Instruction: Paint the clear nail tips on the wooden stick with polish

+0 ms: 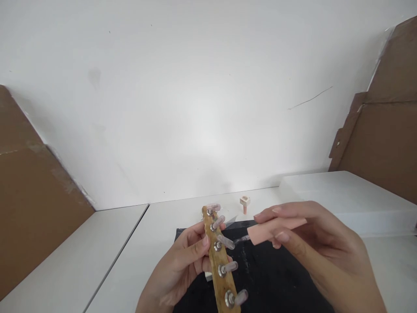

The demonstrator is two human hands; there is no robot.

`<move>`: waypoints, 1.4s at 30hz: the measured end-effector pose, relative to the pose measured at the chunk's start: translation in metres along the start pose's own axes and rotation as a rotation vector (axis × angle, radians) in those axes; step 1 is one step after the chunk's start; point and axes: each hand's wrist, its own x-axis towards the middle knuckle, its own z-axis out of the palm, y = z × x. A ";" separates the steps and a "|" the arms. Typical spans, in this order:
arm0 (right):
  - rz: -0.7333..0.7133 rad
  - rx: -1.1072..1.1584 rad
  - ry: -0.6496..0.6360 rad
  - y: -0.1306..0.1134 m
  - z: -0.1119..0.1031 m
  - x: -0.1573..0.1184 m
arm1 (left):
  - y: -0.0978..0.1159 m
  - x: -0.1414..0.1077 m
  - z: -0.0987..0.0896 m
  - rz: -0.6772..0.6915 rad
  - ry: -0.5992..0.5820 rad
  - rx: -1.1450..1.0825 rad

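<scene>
before one white wall (195,87), between brown cardboard panels, two in number (384,130), over one black mat (276,274). grips in the left hand (182,261) one long yellowish wooden strip (219,258), above the mat, with five translucent pinkish nail tips (226,241) on five round silvery metal mounts (230,299). pinches in the right hand (329,243) one peach-coloured brush handle (263,231), with thin dark tip (242,239) near the third nail tip from the top; cannot tell whether touching. faces, beyond the mat, one small white block on a peach stem (245,202).

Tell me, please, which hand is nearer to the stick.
Left. The left hand grips the stick, thumb at its left edge and fingers behind; the right hand is apart from it, off to its right, holding a brush pointed towards it.
</scene>
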 end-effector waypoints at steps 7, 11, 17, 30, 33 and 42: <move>-0.097 0.014 -0.081 -0.001 0.000 0.003 | 0.005 0.007 0.005 0.002 0.016 0.025; -0.092 0.063 -0.105 -0.002 0.002 0.002 | 0.006 0.009 0.008 0.007 0.011 0.056; -0.135 0.015 -0.229 -0.004 -0.001 0.006 | 0.008 0.007 0.011 0.010 0.002 0.070; -0.276 -0.141 -0.235 -0.005 -0.002 0.011 | 0.009 0.008 0.011 0.006 0.010 0.010; -0.293 -0.172 -0.222 -0.005 -0.001 0.013 | 0.011 0.007 0.012 0.005 0.000 0.000; -0.207 -0.093 -0.113 -0.003 0.004 0.005 | 0.011 0.003 0.006 0.026 -0.054 -0.018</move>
